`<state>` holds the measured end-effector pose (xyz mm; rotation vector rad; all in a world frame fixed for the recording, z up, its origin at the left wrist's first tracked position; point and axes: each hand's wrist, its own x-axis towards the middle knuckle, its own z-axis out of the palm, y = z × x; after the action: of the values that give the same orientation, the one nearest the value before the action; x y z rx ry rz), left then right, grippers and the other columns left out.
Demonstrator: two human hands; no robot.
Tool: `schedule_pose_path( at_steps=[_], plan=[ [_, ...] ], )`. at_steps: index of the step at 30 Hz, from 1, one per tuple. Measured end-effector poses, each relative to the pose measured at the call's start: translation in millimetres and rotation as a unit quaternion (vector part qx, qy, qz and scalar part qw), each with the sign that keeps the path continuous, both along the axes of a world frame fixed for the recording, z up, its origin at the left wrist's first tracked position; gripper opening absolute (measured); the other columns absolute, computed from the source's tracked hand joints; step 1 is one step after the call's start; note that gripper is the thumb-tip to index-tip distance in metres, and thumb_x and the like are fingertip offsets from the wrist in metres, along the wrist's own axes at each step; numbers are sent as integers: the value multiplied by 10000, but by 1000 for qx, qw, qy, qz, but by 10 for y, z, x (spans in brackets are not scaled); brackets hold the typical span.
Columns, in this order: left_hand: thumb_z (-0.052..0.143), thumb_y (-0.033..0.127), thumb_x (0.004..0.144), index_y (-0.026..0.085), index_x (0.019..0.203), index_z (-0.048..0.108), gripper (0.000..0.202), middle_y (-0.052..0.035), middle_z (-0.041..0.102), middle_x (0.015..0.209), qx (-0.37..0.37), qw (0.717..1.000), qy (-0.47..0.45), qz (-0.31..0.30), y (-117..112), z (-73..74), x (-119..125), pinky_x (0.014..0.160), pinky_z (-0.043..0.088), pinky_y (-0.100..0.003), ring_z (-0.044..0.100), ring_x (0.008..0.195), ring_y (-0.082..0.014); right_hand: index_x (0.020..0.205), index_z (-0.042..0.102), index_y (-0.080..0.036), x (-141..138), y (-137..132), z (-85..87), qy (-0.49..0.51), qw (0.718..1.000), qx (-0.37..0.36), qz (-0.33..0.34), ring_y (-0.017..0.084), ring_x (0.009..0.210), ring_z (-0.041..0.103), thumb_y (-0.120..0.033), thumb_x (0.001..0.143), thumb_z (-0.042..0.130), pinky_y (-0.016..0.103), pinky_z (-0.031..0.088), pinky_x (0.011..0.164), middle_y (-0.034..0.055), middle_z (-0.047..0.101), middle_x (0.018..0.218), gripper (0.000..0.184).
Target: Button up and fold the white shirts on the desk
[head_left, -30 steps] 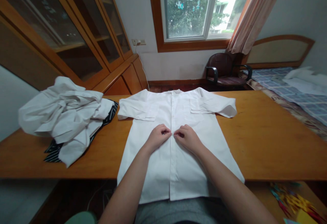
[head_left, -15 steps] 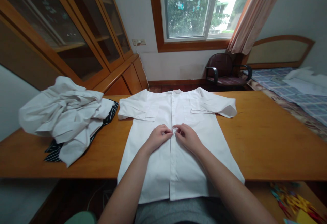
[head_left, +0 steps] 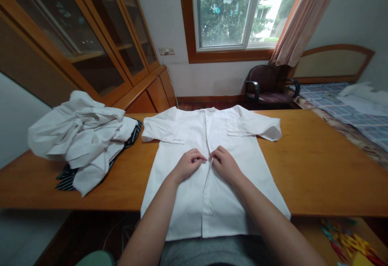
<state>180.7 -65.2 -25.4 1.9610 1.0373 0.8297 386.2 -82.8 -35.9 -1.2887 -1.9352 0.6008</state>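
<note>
A white long-sleeved shirt (head_left: 178, 165) lies front side up, its collar at the far end and its hem hanging over the near table edge. Both sleeves are bent, with their cuffs lying over the upper front. With thumb and fingers pinched, my right hand (head_left: 226, 165) grips the edge of the front placket and lifts it to the right. A narrow gap shows there in the front. My left hand (head_left: 189, 164) is across the gap, its thumb and fingertips closed on the shirt's left front panel. Any button between the fingertips is too small to see.
Rumpled white clothing (head_left: 87, 128) is heaped on the wooden table (head_left: 321, 165) at the left, over a black striped cloth (head_left: 68, 179). Beyond the table stand a dark armchair (head_left: 266, 84) and a bed (head_left: 348, 108). Colourful strips (head_left: 351, 241) lie low at right.
My right hand has drawn the placket edge a little to the right, away from my left hand. The shirt front has parted between them.
</note>
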Motion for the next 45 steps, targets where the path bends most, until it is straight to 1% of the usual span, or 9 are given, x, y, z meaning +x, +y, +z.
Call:
schedule_pose_path(
  at_steps=[8,12,17,23,27,30,36,39,45],
  plan=[
    [590,168,873,223,911,765,187,-47,655,885,63,997,36,23,10,-39,24,896,465,-334,587,937,-198,771,564,-208,-14,-24,42,-24,1000,6,-14,174,788,535,-139,873,511,282,407,742,14,553,810,133],
    [590,186,877,221,881,759,173,-52,658,873,63,997,40,30,8,-24,37,882,468,-341,590,930,-204,771,527,-213,-26,-18,19,-49,999,2,-22,170,720,506,-165,812,585,273,373,681,-7,540,720,86],
    [586,210,887,224,908,760,175,-54,666,878,55,997,46,26,15,-36,30,873,471,-340,594,924,-207,923,552,-213,-1,-7,-34,-25,999,-21,-33,168,705,522,-143,800,532,265,378,662,-14,558,731,143],
    [591,202,892,224,899,758,169,-50,672,879,63,997,46,28,25,-58,22,879,471,-340,598,918,-202,1077,551,-224,43,11,-65,60,996,-49,-42,162,678,564,-226,851,510,266,418,665,-33,578,736,230],
    [574,173,894,220,927,745,180,-54,690,922,107,991,75,37,22,-45,37,924,465,-372,589,962,-214,1084,582,-226,45,29,-73,76,994,-59,-49,164,672,590,-278,913,484,272,429,666,-28,622,721,204],
    [572,156,890,230,1026,728,219,-64,690,1071,150,981,117,44,19,-71,33,1006,443,-404,572,1092,-232,1094,586,-218,47,39,-64,75,993,-71,-54,172,702,611,-286,954,452,287,450,700,-13,652,736,206],
    [578,306,934,291,1314,598,380,-65,523,1469,169,948,250,99,23,-209,-6,1190,256,-500,400,1403,-288,934,651,-202,135,-22,-7,-88,996,4,10,217,940,569,-203,918,541,351,459,872,71,635,956,111],
    [539,350,959,293,1390,534,435,-68,442,1543,164,942,277,97,40,-242,-8,1215,175,-543,326,1461,-306,1048,665,-221,243,-84,0,-153,988,30,10,249,1042,534,-238,923,576,403,444,951,95,613,1106,155],
    [505,387,969,318,1438,482,475,-50,380,1584,160,936,298,91,135,-258,1,1217,150,-558,260,1496,-307,1328,583,-262,461,-90,-57,-223,973,54,7,315,1272,456,-359,950,586,499,390,1064,106,549,1395,391]
  ],
)
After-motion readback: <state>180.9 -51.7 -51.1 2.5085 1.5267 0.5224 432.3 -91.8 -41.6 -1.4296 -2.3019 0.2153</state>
